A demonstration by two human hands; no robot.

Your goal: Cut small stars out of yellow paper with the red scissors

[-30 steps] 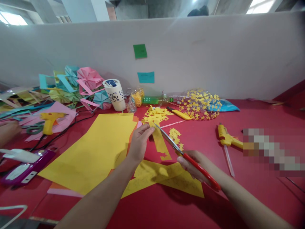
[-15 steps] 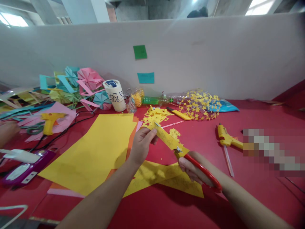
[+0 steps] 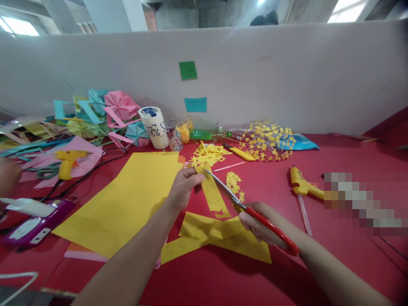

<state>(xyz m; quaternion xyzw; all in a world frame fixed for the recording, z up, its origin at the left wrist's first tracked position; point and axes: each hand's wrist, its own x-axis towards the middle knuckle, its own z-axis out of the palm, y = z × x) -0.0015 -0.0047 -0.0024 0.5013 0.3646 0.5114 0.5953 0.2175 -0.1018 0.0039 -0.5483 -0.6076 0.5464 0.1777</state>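
- Your left hand (image 3: pixel 187 187) pinched a yellow paper strip (image 3: pixel 213 193).
- Your right hand (image 3: pixel 259 221) held red-handled metal scissors (image 3: pixel 266 223) at the strip.
- Yellow paper stars (image 3: pixel 233 182) lay right of it.

A plain pale grey partition wall (image 3: pixel 270 76) rises from the far edge of a glossy red counter (image 3: pixel 344 263). Above it, concrete-grey pillars and walls stand in the room behind; bright white windows (image 3: pixel 19 26) glow at upper left and upper right. The counter's near left edge shows worn, with dark grey floor below.
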